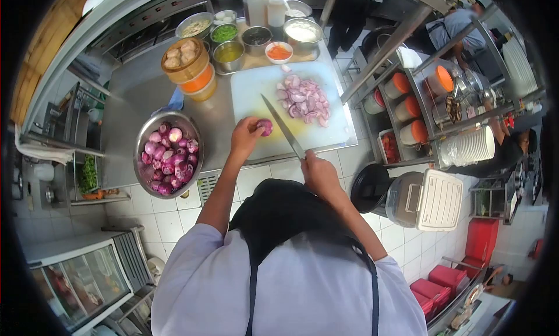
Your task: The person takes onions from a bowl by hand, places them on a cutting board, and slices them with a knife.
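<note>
My left hand (247,133) pinches a peeled red onion (265,127) against the white cutting board (244,91), near its left front part. In my right hand (319,172) is the handle of a long kitchen knife (283,126); its blade slants up and left across the board, just right of the onion and apart from it. A heap of cut red onion pieces (304,97) lies on the board beyond the blade. Left of the board, a steel bowl (140,161) holds many whole red onions (169,155).
Behind the board stand a bamboo steamer (180,74), a bowl of chopped greens (224,32), a white bowl of orange slices (279,53) and squeeze bottles (256,9). A metal rack (434,112) with lidded tubs is at right. Other people work at the far right.
</note>
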`<state>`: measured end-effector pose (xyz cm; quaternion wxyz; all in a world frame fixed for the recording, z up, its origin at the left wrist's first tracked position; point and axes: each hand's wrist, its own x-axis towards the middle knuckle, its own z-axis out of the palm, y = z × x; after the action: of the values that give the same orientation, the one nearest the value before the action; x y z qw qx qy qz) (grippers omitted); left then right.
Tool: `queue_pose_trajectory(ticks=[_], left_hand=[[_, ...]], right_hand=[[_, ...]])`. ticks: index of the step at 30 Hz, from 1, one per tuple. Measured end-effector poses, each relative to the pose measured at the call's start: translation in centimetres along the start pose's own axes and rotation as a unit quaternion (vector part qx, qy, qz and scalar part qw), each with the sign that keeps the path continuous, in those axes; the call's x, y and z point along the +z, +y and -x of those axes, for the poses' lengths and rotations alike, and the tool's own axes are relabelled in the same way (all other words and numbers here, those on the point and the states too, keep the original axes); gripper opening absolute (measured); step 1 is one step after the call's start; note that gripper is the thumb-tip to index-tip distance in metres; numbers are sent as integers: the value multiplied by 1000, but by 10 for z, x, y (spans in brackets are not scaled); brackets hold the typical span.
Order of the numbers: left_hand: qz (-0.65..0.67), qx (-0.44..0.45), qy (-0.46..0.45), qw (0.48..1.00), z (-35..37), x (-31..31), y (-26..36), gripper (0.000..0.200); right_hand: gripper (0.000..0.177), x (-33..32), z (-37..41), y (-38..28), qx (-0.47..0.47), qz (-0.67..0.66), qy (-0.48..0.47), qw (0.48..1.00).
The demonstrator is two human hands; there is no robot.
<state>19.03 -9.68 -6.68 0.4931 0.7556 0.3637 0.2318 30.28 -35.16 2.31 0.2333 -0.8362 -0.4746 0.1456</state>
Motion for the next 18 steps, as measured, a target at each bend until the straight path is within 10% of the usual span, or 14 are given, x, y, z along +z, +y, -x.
queue_pose_trajectory(ticks=[6, 18], left_hand=[[19, 16, 138, 990, -13, 23, -37, 29], [6, -16, 127, 992, 2, 27, -2, 22]], right_hand=[[17, 8, 0, -18, -32, 79, -7, 996], [14, 12, 17, -25, -5, 84, -31, 996]])
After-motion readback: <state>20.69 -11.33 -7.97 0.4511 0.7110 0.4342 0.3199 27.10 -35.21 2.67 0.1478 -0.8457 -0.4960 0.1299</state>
